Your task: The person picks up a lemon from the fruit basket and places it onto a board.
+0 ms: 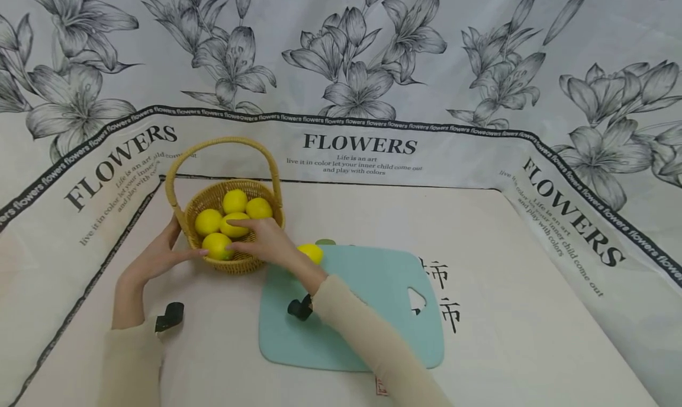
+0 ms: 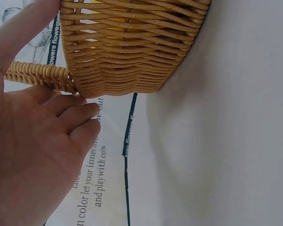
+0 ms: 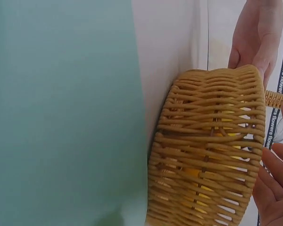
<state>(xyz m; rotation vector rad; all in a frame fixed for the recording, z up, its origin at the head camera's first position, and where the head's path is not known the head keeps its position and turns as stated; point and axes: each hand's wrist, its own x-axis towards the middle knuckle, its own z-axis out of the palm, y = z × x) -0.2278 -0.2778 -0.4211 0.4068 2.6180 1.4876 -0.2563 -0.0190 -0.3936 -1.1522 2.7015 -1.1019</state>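
head view: brace firmly, touch gently

the left hand (image 1: 151, 258) grips the basket (image 1: 237, 267) between thumb and fingers. the right hand (image 1: 269, 241) has thumb and forefinger apart, lemons (image 1: 230, 231) just beneath their tips; pinched or not, i cannot tell. steady bracing should prevent tipping.

Yellow lemons (image 1: 235, 201) in wicker basket (image 1: 234, 267)

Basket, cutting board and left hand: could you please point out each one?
Basket (image 3: 203, 146), right wrist view: its woven side wall.
Cutting board (image 1: 373, 273), head view: its bare upper part.
Left hand (image 2: 40, 134), left wrist view: its palm.
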